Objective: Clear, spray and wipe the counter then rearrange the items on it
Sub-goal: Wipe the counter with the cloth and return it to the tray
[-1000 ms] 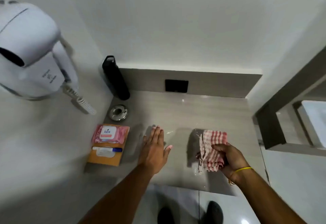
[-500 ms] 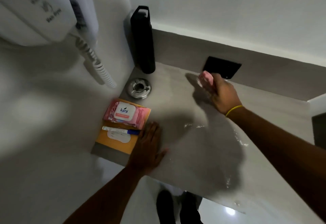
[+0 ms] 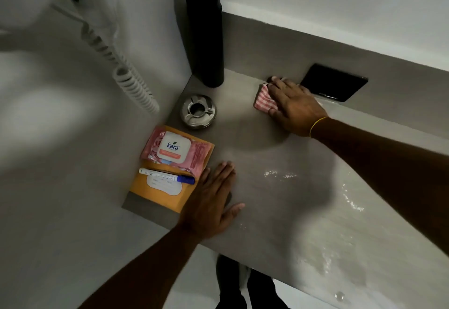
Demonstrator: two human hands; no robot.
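Since half a sec ago the right hand (image 3: 292, 105) has slid the cloth (image 3: 263, 99) a bit left along the back of the desk (image 3: 279, 211), w/ the left hand (image 3: 213, 201) unmoved. Right hand lies palm-down, fingers spread, pressing the red-check cloth flat near the back wall, just left of the black socket plate (image 3: 334, 82). Left hand is open and flat on the desk, holding nothing, touching the edge of the orange envelope (image 3: 158, 193). Wipes pack (image 3: 175, 150) and pen (image 3: 166, 176) sit on that envelope; ashtray (image 3: 198, 111) and black bottle (image 3: 205, 33) stand in the corner beyond. Wet streaks shine at front right. Cloth looks soft, light, prob. damp; likely best driven by a flat palm, or pinched at a bunched edge to lift.
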